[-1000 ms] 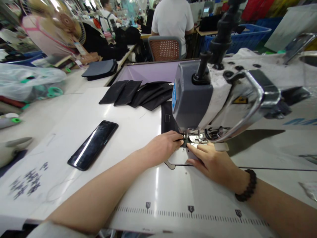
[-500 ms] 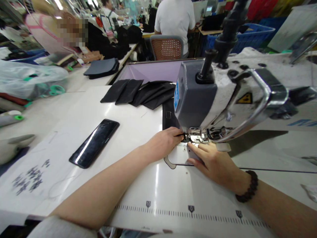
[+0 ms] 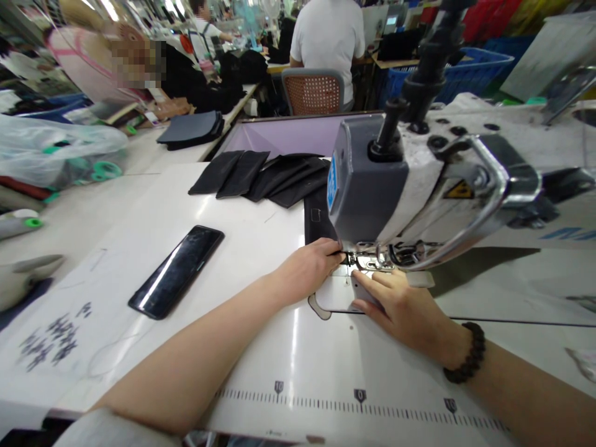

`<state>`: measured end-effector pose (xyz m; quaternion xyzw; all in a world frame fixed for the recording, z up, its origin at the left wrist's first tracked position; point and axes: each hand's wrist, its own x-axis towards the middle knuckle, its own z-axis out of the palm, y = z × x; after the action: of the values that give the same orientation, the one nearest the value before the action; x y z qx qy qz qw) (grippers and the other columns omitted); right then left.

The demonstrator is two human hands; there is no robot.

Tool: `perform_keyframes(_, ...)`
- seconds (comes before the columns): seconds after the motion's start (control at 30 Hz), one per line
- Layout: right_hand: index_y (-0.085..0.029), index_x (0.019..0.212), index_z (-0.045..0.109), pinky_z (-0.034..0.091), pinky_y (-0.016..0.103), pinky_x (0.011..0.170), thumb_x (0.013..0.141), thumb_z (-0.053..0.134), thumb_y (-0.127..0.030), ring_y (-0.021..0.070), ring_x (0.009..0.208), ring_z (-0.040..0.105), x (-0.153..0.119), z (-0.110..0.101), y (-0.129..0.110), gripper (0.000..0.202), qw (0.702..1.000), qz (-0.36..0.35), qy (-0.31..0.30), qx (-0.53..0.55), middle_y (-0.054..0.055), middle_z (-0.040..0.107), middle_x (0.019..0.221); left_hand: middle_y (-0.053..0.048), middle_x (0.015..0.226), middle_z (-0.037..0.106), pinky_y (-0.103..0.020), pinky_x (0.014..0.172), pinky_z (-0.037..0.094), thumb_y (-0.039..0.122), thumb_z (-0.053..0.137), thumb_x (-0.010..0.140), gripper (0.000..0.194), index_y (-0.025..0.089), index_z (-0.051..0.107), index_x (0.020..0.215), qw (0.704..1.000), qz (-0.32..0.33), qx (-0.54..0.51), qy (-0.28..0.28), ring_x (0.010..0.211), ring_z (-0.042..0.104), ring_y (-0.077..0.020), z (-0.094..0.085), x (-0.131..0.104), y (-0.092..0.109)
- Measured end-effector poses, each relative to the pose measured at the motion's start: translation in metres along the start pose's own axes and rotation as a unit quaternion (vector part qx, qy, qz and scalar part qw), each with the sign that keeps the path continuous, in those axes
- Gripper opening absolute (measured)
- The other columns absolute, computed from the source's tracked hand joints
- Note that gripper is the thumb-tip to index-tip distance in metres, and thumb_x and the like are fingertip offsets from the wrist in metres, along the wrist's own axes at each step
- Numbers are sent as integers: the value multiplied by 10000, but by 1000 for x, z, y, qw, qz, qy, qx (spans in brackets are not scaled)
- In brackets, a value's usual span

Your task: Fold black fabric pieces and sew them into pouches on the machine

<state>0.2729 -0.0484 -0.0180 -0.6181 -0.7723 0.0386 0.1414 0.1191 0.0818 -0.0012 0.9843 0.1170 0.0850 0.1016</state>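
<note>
A black fabric piece [image 3: 315, 217] with a small stitched rectangle lies flat on the left of the sewing machine head [image 3: 365, 180], its near end running in by the presser foot [image 3: 352, 257]. My left hand [image 3: 311, 268] is closed, its fingertips pressed together on the near edge of that fabric, left of the foot. Just right of and below the foot rests my right hand [image 3: 398, 304], fingers stretched out over the metal needle plate [image 3: 338, 292]. Nothing shows in its grasp. The machine head and my fingers hide the exact stitching point.
Several black fabric pieces [image 3: 261, 177] overlap behind the machine. A phone [image 3: 177, 271] lies to the left, near small dark scraps [image 3: 51, 338]. A printed ruler [image 3: 358, 406] runs along the front edge. Further back are a chair [image 3: 314, 90], a blue basket [image 3: 479, 65] and seated people.
The fabric's near end has slid slightly away, and more bright metal shows around the presser foot. Both hands hold almost the same place.
</note>
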Motion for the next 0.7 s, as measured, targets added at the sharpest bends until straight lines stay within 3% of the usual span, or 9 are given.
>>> perform_keyframes(0.3,-130,1109,546,443,330,703,818,476,-350,197,775,553,0,1,1,372,1000,-6,8,-22,86,626,875,-84,922,603,-294,782,475,178,397,883,230,112,612,935,1000,18,1,19,875,557,-173,5,-2,-3)
perform_keyframes(0.5,-128,1140,520,436,328,693,830,448,-382,209,793,556,-3,4,3,407,999,-6,-4,-34,88,621,900,-109,1070,569,-304,875,437,174,400,881,241,90,592,1001,1000,16,11,23,989,519,-188,8,-5,-1)
perform_keyframes(0.7,-137,1130,529,425,319,657,836,434,-398,206,768,558,-2,3,2,404,999,-7,3,-53,83,628,906,-97,1000,581,-301,855,436,175,404,878,224,91,598,951,999,30,31,5,967,514,-195,8,-4,-2)
